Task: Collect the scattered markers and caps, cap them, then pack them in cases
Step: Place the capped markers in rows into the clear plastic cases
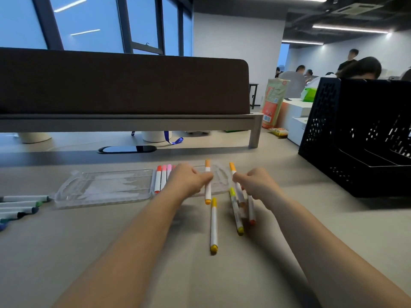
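Mid-frame, the left hand (189, 181) pinches an orange marker (208, 189) over the clear case (104, 196), its long axis up-frame, parallel to the packed markers (163, 177). Just right, the right hand (259, 185) grips a second orange marker (233, 168).

Looks out from head height above the near edge of the desk (66, 252), facing forward and slightly down across its top toward the brown partition (124, 83) standing across the far side. Sits close, with the left hand (189, 181) and right hand (258, 185) reaching in from the bottom of the frame and meeting just below its middle. Takes in a wide, curved sweep, from the black crate (355, 134) on the right side of the desk up to the windows (93, 23) and ceiling lights (351, 28) beyond the partition.
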